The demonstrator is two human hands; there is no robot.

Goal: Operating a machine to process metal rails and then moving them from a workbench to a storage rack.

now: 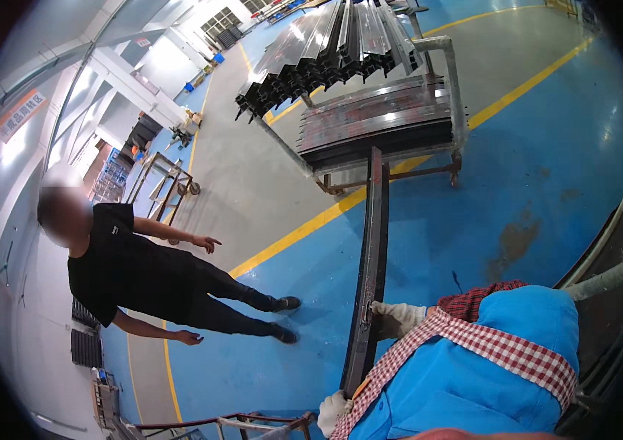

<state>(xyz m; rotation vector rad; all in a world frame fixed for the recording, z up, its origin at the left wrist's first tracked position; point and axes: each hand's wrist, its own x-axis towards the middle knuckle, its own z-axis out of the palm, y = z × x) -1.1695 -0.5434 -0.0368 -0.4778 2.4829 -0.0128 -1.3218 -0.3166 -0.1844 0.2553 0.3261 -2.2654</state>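
Observation:
A long dark metal profile bar (374, 235) stretches from near my body to the cart in front of me, its far end against the stack on the lower level. My right hand (396, 320), in a whitish work glove, grips the bar's side partway along. At the near end is my left hand (333, 412), gloved too, its curled fingers partly hidden by my apron. On the cart, flat dark profiles (377, 117) lie stacked in layers. Above them rests a bundle of shiny, angled metal profiles (319, 55).
A wheeled metal cart frame (459, 95) stands ahead. To the left, a person in black (150, 268) stands on the blue floor, arms held out. Behind the person is another wheeled rack (161, 183). Metal framing (253, 424) runs along the lower edge; a pale tube (608, 275) is at right.

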